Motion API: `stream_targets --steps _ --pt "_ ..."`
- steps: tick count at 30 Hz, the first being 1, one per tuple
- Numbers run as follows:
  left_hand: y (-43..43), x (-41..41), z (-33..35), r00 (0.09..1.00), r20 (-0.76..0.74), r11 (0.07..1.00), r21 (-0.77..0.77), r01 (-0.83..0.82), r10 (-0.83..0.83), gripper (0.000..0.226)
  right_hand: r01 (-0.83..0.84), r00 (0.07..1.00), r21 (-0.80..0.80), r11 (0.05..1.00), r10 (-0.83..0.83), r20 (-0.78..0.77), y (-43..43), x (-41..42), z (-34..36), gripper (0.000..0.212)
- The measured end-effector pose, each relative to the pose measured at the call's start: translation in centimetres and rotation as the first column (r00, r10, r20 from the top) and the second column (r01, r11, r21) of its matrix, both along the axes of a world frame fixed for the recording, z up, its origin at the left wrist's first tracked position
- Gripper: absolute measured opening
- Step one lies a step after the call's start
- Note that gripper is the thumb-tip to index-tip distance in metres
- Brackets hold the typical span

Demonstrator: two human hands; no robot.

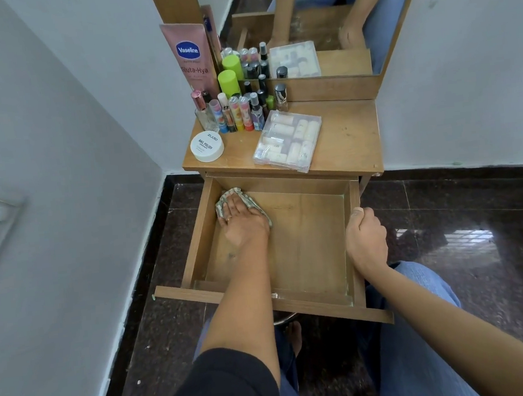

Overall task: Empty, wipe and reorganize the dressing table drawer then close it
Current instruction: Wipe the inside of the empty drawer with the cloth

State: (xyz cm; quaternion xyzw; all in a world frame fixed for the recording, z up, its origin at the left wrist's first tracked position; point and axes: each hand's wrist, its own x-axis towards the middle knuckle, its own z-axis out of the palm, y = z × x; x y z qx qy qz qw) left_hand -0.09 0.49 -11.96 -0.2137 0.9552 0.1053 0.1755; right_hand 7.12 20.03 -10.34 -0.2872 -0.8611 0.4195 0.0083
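Already emptied, the drawer (310,250) stood pulled out under the desk (343,135), left hand (243,222) spread flat on a cloth (222,207) in its far-left corner, right hand (364,235) curled over its right wall. Hard pressing might have tipped it off its runners or jolted the bottles (236,114) above.

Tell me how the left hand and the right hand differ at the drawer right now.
The left hand lies flat, fingers straight, pressing a cloth onto the floor of the drawer; the right hand curls over the drawer's right wall and grips it. The left hand is inside, at the far left corner; the right hand sits on the rim. A ring shows on the left hand, none visible on the right. Both are at the open drawer.
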Motion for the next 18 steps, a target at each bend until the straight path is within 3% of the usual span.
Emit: stream_targets --steps 4,8,10,12,13,15,18 --pt "0.8 0.4 1.7 0.993 0.038 0.993 0.025 -0.113 0.112 0.063 -0.007 1.000 0.051 0.999 0.007 0.000 0.0 0.0 0.1 0.042" --pt "0.6 2.2 3.7 0.987 0.112 0.994 -0.029 -0.110 0.112 0.065 0.005 1.000 0.143 0.990 -0.003 -0.013 -0.3 0.0 0.4 0.036" --pt "0.1 3.5 4.1 0.991 0.110 0.997 0.008 -0.082 0.080 0.064 -0.010 0.996 0.278 0.961 0.033 -0.078 -0.6 0.1 0.5 0.033" --pt "-1.0 5.0 4.3 0.999 0.029 0.997 0.078 -0.018 0.016 0.060 -0.104 0.960 0.476 0.874 0.214 -0.183 -0.9 0.4 0.7 0.038" --pt "-1.9 5.8 4.4 0.998 -0.048 0.996 0.085 0.039 -0.035 0.058 -0.179 0.906 0.560 0.809 0.358 -0.227 -1.1 0.6 0.8 0.043" --pt "-3.8 7.2 5.0 0.957 -0.262 0.987 0.067 0.143 -0.121 0.053 -0.393 0.715 0.638 0.662 0.656 -0.241 -2.2 0.5 1.2 0.054" --pt "-6.7 7.9 5.9 0.859 -0.465 0.971 -0.016 0.237 -0.217 0.049 -0.739 0.437 0.528 0.419 0.894 -0.098 -6.0 -0.8 2.4 0.059"
